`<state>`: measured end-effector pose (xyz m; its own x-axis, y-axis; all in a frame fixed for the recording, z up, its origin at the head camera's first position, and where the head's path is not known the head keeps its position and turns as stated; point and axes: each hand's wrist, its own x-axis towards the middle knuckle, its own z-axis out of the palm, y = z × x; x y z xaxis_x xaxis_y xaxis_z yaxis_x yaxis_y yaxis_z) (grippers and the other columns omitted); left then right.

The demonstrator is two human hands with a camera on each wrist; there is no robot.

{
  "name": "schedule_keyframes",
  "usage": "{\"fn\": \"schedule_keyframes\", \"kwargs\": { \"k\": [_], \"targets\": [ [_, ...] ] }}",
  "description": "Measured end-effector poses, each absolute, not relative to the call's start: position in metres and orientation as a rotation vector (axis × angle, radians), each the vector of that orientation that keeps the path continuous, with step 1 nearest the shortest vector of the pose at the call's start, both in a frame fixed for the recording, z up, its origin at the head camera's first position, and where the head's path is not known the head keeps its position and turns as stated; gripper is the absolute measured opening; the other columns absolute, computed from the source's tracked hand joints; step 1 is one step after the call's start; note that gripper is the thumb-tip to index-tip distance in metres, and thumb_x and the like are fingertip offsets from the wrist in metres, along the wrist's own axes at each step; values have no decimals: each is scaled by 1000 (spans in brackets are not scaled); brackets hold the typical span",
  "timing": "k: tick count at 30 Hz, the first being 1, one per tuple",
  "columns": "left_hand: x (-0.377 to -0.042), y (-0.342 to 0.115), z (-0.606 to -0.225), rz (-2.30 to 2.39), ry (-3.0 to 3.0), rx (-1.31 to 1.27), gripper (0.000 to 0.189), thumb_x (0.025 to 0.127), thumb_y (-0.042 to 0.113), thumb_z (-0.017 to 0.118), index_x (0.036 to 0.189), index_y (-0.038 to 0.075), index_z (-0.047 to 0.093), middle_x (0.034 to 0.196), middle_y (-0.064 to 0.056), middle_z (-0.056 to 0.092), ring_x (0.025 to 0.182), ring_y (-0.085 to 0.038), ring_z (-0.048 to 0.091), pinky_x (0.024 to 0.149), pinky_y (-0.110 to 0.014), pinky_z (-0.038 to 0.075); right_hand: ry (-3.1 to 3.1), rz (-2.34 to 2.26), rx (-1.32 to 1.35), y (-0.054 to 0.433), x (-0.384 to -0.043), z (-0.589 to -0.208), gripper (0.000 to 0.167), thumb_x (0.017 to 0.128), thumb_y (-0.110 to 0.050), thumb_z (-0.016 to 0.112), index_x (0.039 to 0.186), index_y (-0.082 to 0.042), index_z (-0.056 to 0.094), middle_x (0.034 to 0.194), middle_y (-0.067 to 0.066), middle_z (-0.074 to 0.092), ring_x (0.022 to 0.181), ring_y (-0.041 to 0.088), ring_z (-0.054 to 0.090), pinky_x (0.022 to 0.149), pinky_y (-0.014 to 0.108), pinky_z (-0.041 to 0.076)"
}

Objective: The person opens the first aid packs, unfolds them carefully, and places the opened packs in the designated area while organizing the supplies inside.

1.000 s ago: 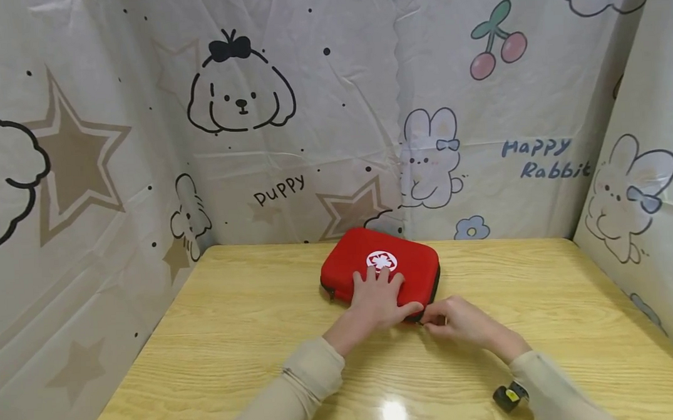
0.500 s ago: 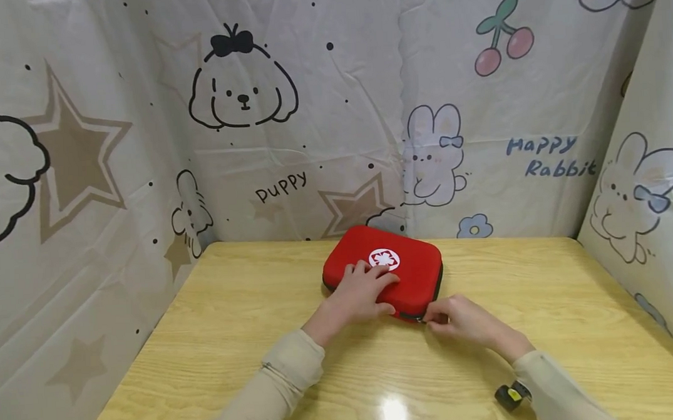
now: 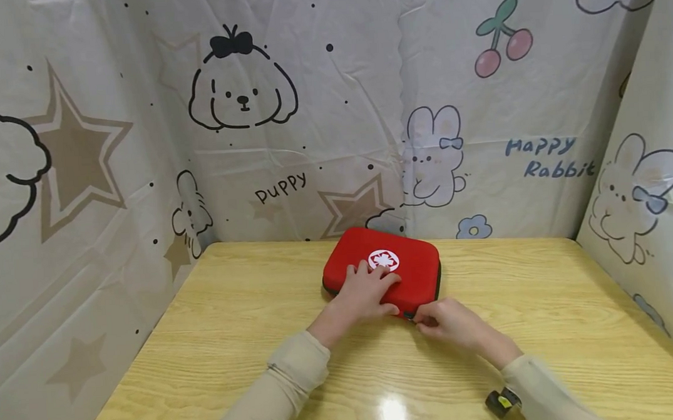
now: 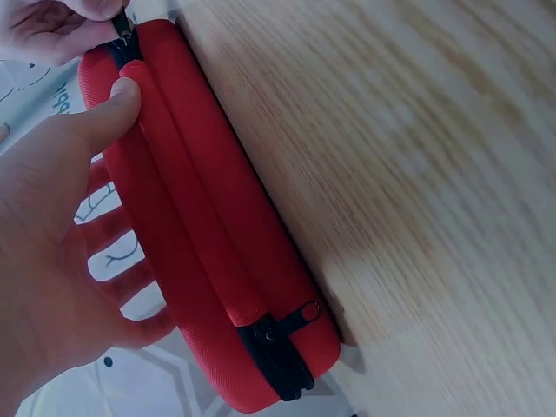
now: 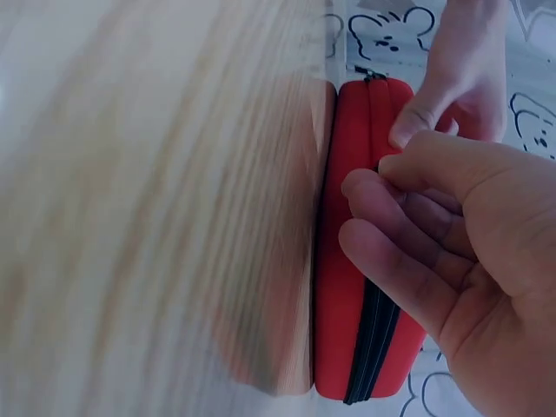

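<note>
Okay, right grip (image 3: 451,323) first: we have thumb and forefinger pinched together, no gap that we can see, on the zip pull (image 4: 122,26) at the near right corner of the red case (image 3: 408,279). The left wrist view shows the pull at those fingertips; from the right wrist they hide it. Left grip (image 3: 363,294) is loosely spread, fingers resting on the case's top, thumb against its near side just beside the zip; pressing, not clamping.

Risks, as we judge them: the pull is tiny, so a hard tug could slip it out of the pinch. Tugging at an angle could jam the zip, or catch cloth where black zip tape (image 5: 373,339) meets the red strip (image 4: 189,193). That left thumb sits close enough to get nipped or block the way. Too little pressure on top and the case could swivel or slide on the bench (image 3: 235,340).

Outward: case lies flat, slightly askew, near the bench's back edge, white emblem (image 3: 382,257) up, left fingertips over its lower edge. A second zip pull (image 4: 300,319) sticks out at the near left corner, untouched. Zip teeth parted or meshed? We can't tell. Printed curtain (image 3: 350,140) behind.
</note>
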<state>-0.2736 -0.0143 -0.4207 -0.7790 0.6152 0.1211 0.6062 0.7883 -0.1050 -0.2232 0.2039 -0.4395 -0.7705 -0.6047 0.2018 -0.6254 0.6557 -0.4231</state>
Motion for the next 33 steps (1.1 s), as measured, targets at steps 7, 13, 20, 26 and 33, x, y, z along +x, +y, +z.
{"fn": "schedule_keyframes", "kwargs": {
  "k": [7, 13, 20, 26, 33],
  "targets": [
    [-271, -13, -418, 26, -2851, -963, 60, 87, 57, 67, 140, 32, 53, 137, 2, 54, 123, -30, 46, 95, -53, 39, -2861, 688, 966, 198, -221, -439, 4, 85, -7, 73, 86, -11, 73, 72, -12, 60, 64, 0, 49, 60, 18, 47],
    [-270, -14, -419, -26, -2865, -984, 60, 87, 54, 69, 139, 31, 53, 137, 3, 54, 122, -28, 45, 96, -52, 37, -2770, 661, 946, 208, -224, -429, 4, 87, -17, 76, 90, -15, 76, 74, -15, 65, 64, -4, 52, 60, 18, 48],
    [-273, -15, -420, -56, -2871, -975, 60, 86, 53, 71, 139, 32, 53, 137, 3, 53, 123, -29, 45, 96, -54, 37, -2639, 795, 777, 229, -262, -406, 9, 90, -16, 72, 98, -13, 76, 90, -6, 71, 84, 10, 62, 75, 35, 56],
    [-273, -17, -420, -75, -2867, -998, 58, 86, 52, 72, 137, 31, 54, 137, 4, 53, 122, -28, 45, 95, -53, 36, -2689, 845, 720, 239, -301, -414, 20, 91, -17, 72, 108, -7, 73, 112, 9, 68, 110, 30, 57, 98, 54, 46],
    [-273, -18, -419, -91, -2856, -1012, 57, 85, 51, 73, 135, 31, 55, 135, 5, 54, 121, -26, 45, 92, -50, 36, -2786, 870, 647, 246, -326, -427, 41, 93, -30, 69, 126, -5, 65, 136, 22, 53, 129, 41, 46, 110, 60, 35]
  ]
}}
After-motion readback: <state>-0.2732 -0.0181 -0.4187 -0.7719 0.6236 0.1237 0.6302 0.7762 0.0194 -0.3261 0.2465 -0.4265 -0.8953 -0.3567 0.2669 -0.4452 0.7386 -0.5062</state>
